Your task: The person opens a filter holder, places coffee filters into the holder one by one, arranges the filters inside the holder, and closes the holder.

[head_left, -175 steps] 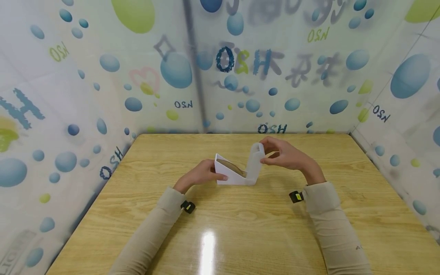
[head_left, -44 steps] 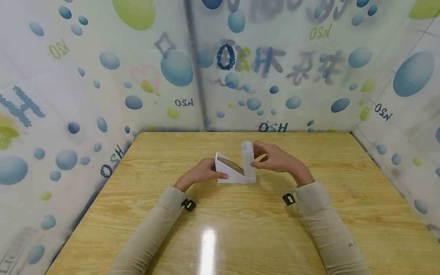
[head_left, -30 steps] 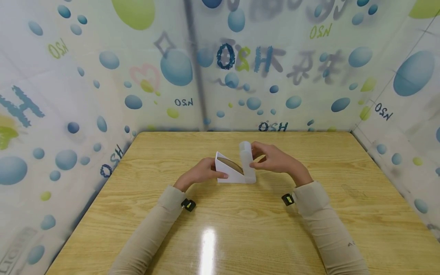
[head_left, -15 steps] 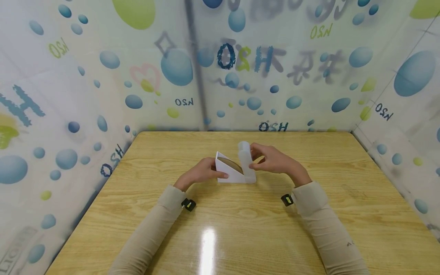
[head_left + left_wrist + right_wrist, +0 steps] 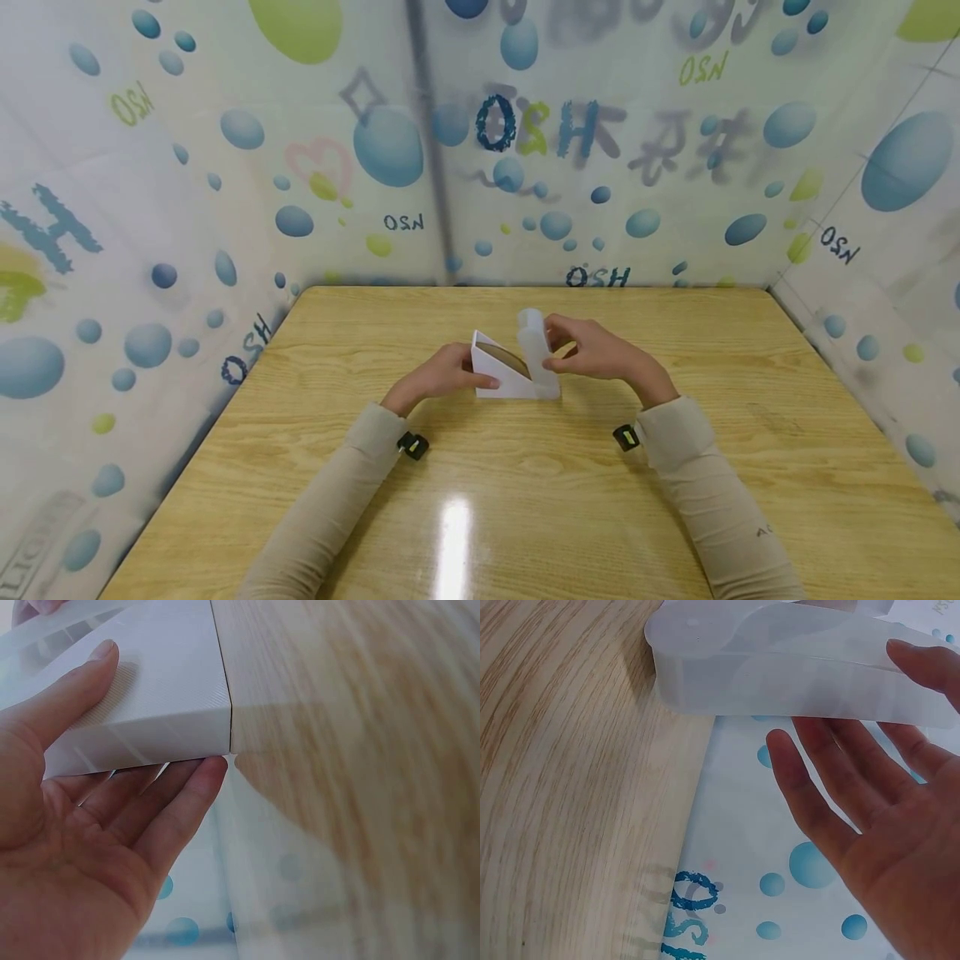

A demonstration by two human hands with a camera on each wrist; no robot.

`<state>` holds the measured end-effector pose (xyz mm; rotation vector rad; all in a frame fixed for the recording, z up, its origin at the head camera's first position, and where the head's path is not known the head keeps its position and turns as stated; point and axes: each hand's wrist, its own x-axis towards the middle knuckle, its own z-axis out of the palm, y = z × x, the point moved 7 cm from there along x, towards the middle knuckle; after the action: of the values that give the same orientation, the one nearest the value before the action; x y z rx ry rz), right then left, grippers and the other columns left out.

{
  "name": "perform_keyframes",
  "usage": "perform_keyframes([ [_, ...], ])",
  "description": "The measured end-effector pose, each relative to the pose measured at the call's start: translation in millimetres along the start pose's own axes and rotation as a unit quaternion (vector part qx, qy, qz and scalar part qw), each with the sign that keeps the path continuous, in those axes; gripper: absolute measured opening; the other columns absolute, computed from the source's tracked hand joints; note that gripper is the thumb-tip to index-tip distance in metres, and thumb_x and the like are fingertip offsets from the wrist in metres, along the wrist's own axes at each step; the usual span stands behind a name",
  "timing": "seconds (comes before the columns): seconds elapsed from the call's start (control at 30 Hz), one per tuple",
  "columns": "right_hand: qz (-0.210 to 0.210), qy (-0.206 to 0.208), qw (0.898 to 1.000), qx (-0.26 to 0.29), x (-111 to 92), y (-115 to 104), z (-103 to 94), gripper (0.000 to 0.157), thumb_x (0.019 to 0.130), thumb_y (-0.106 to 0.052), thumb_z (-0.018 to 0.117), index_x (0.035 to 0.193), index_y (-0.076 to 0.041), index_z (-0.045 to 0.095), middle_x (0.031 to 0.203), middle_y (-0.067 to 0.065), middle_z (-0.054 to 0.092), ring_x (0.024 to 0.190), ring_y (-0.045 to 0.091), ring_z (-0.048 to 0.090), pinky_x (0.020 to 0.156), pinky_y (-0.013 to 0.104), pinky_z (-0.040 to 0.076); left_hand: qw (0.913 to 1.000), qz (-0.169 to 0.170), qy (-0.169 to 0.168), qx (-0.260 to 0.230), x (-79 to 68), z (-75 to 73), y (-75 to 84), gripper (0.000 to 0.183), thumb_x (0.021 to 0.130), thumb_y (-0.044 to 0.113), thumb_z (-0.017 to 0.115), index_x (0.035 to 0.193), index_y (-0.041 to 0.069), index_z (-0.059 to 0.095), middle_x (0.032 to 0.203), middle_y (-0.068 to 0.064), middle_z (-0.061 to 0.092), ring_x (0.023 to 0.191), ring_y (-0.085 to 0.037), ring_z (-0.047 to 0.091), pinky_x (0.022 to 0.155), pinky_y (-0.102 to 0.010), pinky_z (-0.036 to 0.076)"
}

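Observation:
A white plastic box (image 5: 501,381) with a slanted open top stands on the table. Its translucent cover (image 5: 536,354) is raised at the right end, tilted slightly left. Something brown (image 5: 504,358) shows inside the opening; its kind is unclear. My left hand (image 5: 442,372) holds the box's left end, thumb on the near side and fingers on the far side. In the left wrist view the thumb (image 5: 94,675) lies on the box's ribbed white face. My right hand (image 5: 600,348) grips the cover from the right, between thumb and fingers, with the index finger (image 5: 787,769) apart from it.
The wooden table (image 5: 517,483) reaches back to a curtain (image 5: 645,100) printed with blue and green dots. Curtain walls also stand on both sides. A small black device (image 5: 413,446) sits at the left wrist, another black device (image 5: 626,437) at the right.
The translucent cover has swung left toward the box's opening, my right hand moving left with it. In the last half second it shifts only slightly. My left hand keeps its hold.

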<state>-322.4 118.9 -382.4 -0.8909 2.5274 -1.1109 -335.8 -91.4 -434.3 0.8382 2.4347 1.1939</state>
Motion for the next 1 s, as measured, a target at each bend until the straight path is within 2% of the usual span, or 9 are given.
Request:
perform_keyframes([
  [0.7, 0.007, -0.009, 1.000, -0.007, 0.7, 0.4, 4.5, 0.036, 0.098, -0.019, 0.071, 0.129, -0.013, 0.054, 0.127, 0.013, 0.069, 0.119, 0.032, 0.067, 0.099, 0.051, 0.055, 1.0000, -0.004, 0.002, 0.004, 0.7, 0.5, -1.0, 0.029, 0.094, 0.020, 0.078, 0.118, 0.006, 0.071, 0.107, -0.011, 0.077, 0.085, -0.010, 0.068, 0.072, -0.027, 0.053],
  [1.0, -0.004, -0.014, 1.000, -0.007, 1.8, -0.8, 5.9, 0.039, 0.098, -0.020, 0.070, 0.133, -0.013, 0.055, 0.127, 0.012, 0.070, 0.117, 0.031, 0.068, 0.097, 0.050, 0.056, 1.0000, 0.002, -0.001, 0.002, 0.8, 0.2, -0.1, 0.030, 0.094, 0.022, 0.078, 0.119, 0.006, 0.071, 0.107, -0.010, 0.077, 0.086, -0.011, 0.069, 0.073, -0.027, 0.053],
])
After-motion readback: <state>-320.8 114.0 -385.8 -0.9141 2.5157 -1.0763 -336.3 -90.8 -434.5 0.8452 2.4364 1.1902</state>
